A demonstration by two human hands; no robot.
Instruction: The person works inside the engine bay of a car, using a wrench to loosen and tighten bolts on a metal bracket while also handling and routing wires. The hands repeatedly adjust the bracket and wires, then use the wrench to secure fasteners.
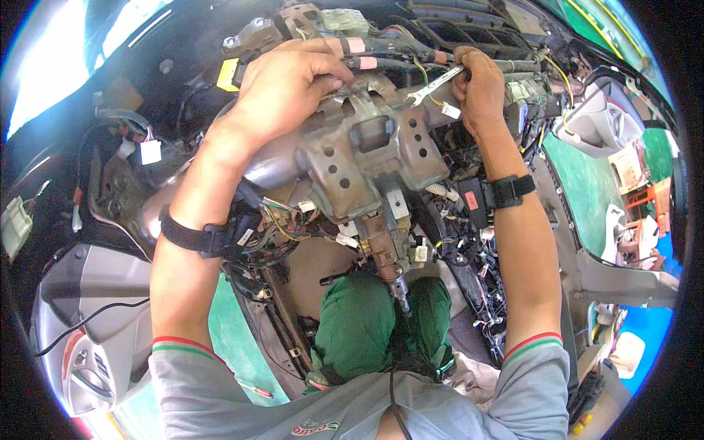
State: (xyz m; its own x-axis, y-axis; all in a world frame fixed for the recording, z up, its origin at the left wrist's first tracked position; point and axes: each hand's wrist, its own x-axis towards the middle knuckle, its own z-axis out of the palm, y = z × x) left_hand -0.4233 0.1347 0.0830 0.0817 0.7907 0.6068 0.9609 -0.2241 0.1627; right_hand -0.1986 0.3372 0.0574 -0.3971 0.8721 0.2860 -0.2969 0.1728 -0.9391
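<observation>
My right hand (480, 88) is closed round a silver open-ended wrench (438, 86), whose jaw points left and down over the metal crossbeam. A small white connector (450, 111) hangs on a yellow wire just below that jaw. My left hand (290, 92) reaches over the crossbeam (271, 158), thumb and forefinger curled together beside the wiring harness (381, 64) with pink tape bands. What sits between those fingertips is too small to make out. Between the two hands lies the stamped steering column bracket (374, 136), bare metal with several round holes.
The steering shaft (396, 275) runs down between my green-trousered knees. Loose wiring (488, 286) fills the centre on the right. White connectors (150, 152) dangle at the left. Open doors with grey panels (92, 330) stand on both sides. A yellow connector (229, 75) sits beside my left hand.
</observation>
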